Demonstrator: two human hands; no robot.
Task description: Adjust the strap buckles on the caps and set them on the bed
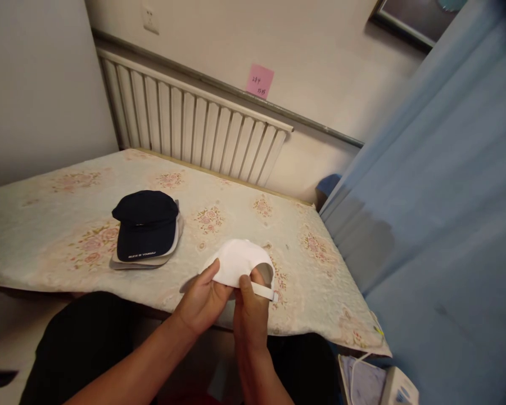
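Our left grip (204,298) and right grip (252,304) pinched a white cap (236,260), unstacked; left of them, a dark cap (145,222) already topped paler caps (163,260).

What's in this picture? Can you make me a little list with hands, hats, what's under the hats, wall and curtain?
Left hand: holding the white cap at its edge
Right hand: holding the same cap near its strap
Other hats: dark cap on top of lighter brims
Under the hats: flowery cloth
Wall: radiator, pink note, socket
Curtain: blue, on the right
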